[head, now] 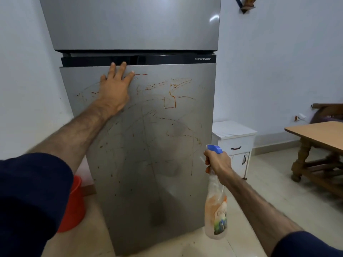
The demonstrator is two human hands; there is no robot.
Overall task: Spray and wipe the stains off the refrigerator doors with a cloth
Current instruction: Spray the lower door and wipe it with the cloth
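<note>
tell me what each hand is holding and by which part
The right hand grips the spray bottle by its neck, just under the blue trigger head. The left hand holds nothing; it rests flat on the lower refrigerator door.

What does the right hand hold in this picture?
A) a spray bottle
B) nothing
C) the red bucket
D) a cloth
A: the right hand grips the neck of the spray bottle under its blue head, beside the stained lower door, while the left hand rests flat near the top of that door.
</note>
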